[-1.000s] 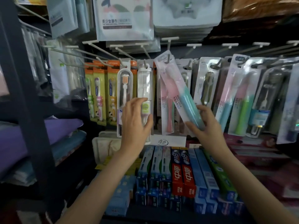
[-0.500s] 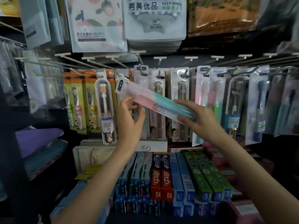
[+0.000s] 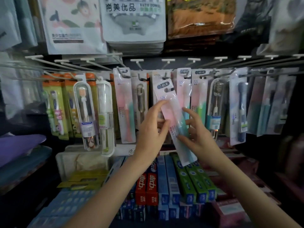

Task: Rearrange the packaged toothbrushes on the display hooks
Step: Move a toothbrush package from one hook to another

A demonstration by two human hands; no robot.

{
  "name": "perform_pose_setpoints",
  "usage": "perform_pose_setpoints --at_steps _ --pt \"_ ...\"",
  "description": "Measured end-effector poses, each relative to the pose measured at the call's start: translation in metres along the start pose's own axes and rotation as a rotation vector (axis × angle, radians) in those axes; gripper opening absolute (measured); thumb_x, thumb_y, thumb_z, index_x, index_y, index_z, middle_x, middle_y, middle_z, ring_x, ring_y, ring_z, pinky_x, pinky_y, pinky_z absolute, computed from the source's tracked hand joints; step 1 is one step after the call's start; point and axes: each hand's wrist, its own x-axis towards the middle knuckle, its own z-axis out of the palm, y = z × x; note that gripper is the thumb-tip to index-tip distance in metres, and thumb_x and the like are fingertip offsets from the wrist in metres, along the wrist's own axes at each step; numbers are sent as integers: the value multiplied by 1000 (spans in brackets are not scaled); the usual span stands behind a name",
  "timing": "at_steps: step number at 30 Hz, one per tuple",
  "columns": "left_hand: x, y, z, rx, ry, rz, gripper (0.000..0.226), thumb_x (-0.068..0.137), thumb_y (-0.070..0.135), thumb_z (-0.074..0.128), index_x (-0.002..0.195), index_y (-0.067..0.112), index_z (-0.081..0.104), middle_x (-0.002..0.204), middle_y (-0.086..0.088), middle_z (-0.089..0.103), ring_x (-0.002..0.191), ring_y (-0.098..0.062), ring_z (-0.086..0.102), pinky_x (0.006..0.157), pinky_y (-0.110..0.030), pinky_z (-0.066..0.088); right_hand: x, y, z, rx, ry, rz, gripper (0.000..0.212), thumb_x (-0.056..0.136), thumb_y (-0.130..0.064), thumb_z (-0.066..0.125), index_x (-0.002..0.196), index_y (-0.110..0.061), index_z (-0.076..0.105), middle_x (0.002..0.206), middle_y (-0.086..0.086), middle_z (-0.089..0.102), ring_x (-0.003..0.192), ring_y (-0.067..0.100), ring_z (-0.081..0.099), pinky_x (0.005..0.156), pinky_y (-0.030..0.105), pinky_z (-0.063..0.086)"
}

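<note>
Packaged towels (image 3: pixel 134 22) fill the top of the frame above a row of display hooks (image 3: pixel 166 60) hung with toothbrush packs (image 3: pixel 125 106). Toothpaste boxes (image 3: pixel 162 181) lie stacked along the bottom centre. At mid-frame both hands hold one pink-and-teal toothbrush pack (image 3: pixel 175 120), off the hooks and tilted with its top toward the upper left. The left hand (image 3: pixel 150 134) pinches its left edge; the right hand (image 3: pixel 199 139) grips its right side and lower part.
</note>
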Motion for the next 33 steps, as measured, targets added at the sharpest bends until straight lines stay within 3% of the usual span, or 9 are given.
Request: perform_pose_setpoints --at_steps 2,5,9,15,20,23,27,29,33 --pt "8 3 8 12 8 16 51 89 10 59 133 26 39 116 7 51 87 -2 61 76 -11 49 1 3 -11 -34 39 -18 68 87 -2 59 134 -40 27 97 -11 49 68 3 52 60 16 43" --pt "18 1 14 30 23 14 52 90 8 57 136 19 38 112 4 51 90 0 56 76 -5 43 5 9 -28 -75 77 -22 57 86 3 56 132 -26 39 94 -25 42 77 -10 51 63 7 38" --pt "21 -8 20 72 7 -41 51 90 9 55 138 19 38 111 6 48 91 5 51 80 -3 41 15 14 -46 -99 135 -29 56 86 2 54 127 -31 35 96 -19 46 71 17 50 58 22 41" --pt "25 -13 26 42 6 -103 48 89 8 57 134 18 41 113 2 52 93 1 54 80 -5 43 23 26 -45 -77 156 -14 51 89 -4 53 134 -20 36 123 -2 47 109 17 48 78 24 38" --pt "28 -13 29 33 35 -102 46 89 9 58 131 15 43 114 0 54 93 3 54 79 -2 41 14 31 -29 -38 181 12 50 92 -12 53 135 -25 33 123 -8 44 110 8 45 88 22 39" --pt "28 -11 34 37 5 -108 49 89 13 59 134 15 40 126 -1 51 97 6 51 81 -1 40 12 37 -25 -82 218 15 50 90 -13 57 133 -25 35 110 -12 43 90 -2 45 77 10 37" --pt "25 -6 44 53 -64 -154 59 88 27 61 139 19 32 138 1 43 118 -9 48 97 -25 43 13 37 -32 -161 232 -1 49 85 -16 65 128 -15 43 111 -4 40 89 -4 46 74 2 38" --pt "23 -4 49 33 -42 -182 62 86 29 63 138 19 31 134 6 42 120 -13 46 97 -28 42 14 37 -39 -199 214 -30 46 83 -19 67 124 -15 47 110 -6 38 90 -4 46 77 2 38" --pt "22 3 56 -102 38 -217 44 89 29 57 127 25 34 115 22 41 112 -6 48 80 -5 41 10 44 -53 -228 173 -22 38 80 -21 70 114 -15 55 108 -7 39 89 3 50 78 13 46"
